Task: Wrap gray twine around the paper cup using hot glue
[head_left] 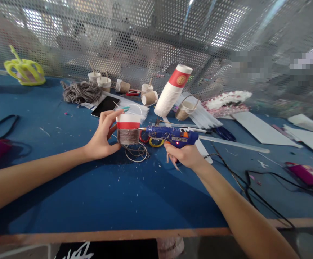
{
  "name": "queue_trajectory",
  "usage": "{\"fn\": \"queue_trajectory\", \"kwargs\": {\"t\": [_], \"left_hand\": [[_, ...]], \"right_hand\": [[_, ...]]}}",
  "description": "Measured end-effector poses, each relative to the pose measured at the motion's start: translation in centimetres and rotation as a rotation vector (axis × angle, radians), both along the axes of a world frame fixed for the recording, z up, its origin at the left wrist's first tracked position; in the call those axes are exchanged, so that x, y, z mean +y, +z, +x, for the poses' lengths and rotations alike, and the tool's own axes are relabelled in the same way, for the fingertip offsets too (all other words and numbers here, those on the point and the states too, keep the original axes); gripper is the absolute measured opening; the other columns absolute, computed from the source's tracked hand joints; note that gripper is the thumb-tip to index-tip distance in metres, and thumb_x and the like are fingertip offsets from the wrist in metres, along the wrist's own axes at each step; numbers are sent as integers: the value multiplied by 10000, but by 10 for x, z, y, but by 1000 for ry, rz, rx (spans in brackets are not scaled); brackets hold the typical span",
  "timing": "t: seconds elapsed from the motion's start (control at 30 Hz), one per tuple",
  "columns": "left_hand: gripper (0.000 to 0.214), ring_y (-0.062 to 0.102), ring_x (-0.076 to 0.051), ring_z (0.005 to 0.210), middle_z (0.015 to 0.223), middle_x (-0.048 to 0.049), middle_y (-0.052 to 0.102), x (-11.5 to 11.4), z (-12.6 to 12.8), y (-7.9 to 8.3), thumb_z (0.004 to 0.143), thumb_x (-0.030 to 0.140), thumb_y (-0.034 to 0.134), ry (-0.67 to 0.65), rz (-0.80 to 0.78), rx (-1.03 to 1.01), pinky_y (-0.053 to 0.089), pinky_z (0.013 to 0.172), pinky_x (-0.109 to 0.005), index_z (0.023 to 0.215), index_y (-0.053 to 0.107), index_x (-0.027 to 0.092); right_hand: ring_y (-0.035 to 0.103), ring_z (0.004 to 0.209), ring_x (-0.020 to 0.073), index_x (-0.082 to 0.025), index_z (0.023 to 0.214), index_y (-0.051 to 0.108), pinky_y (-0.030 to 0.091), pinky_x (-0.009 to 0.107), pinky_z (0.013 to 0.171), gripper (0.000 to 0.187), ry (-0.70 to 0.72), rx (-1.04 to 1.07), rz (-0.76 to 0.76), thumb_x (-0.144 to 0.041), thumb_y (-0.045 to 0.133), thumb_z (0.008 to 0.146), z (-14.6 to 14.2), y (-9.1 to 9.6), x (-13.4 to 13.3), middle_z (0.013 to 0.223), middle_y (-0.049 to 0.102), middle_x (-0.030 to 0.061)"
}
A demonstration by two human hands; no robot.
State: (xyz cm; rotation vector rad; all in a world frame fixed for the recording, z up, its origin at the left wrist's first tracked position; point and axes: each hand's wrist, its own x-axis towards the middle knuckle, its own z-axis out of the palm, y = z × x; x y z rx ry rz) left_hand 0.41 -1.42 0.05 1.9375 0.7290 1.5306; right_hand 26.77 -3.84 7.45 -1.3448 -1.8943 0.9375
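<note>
My left hand (106,135) grips a red and white paper cup (128,121) between thumb and fingers, holding it just over the table. Grey-brown cord (128,137) is wound around the cup's lower part, and a loose length of cord (137,155) trails in loops beside it. In my right hand (182,153) is a blue hot glue gun (169,135), its small red light lit. The nozzle points left and meets the cup's side near the upper edge of the wound cord; whether it touches I cannot tell. A long clear glue stick (237,144) sticks out of the gun's back.
Behind stand a leaning stack of paper cups (172,90), several cord-wrapped cups, a grey yarn bundle (80,91) and a phone (105,106). Tape rolls (156,142) lie behind the glue gun. A black cable (232,172) runs at right. White boards (264,127) lie further right.
</note>
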Motion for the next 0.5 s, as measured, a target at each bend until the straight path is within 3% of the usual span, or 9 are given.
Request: {"fn": "queue_trajectory", "kwargs": {"t": [0.13, 0.3, 0.5], "left_hand": [[748, 538, -285, 1260, 1391, -108, 373, 1, 1, 1, 691, 165, 755, -39, -7, -28, 542, 1061, -461, 1347, 421, 304], [723, 618, -237, 1166, 1390, -120, 481, 4, 1, 4, 742, 230, 776, -134, 7, -37, 583, 979, -387, 1342, 377, 290], [706, 635, -227, 1148, 1453, -121, 465, 4, 1, 5, 761, 285, 777, -139, 20, -34, 601, 903, -338, 1344, 379, 292]], "right_hand": [[448, 297, 95, -243, 441, 429, 403, 250, 366, 247, -10, 8, -19, -292, 541, 656, 0, 1, 0, 322, 444, -57], [437, 301, 92, -241, 472, 448, 398, 252, 375, 211, -18, 12, -20, -282, 544, 656, 1, 1, 2, 327, 444, -62], [435, 303, 91, -239, 477, 450, 413, 256, 385, 208, -35, -5, -45, -269, 545, 660, 1, 1, 2, 321, 445, -64]]}}
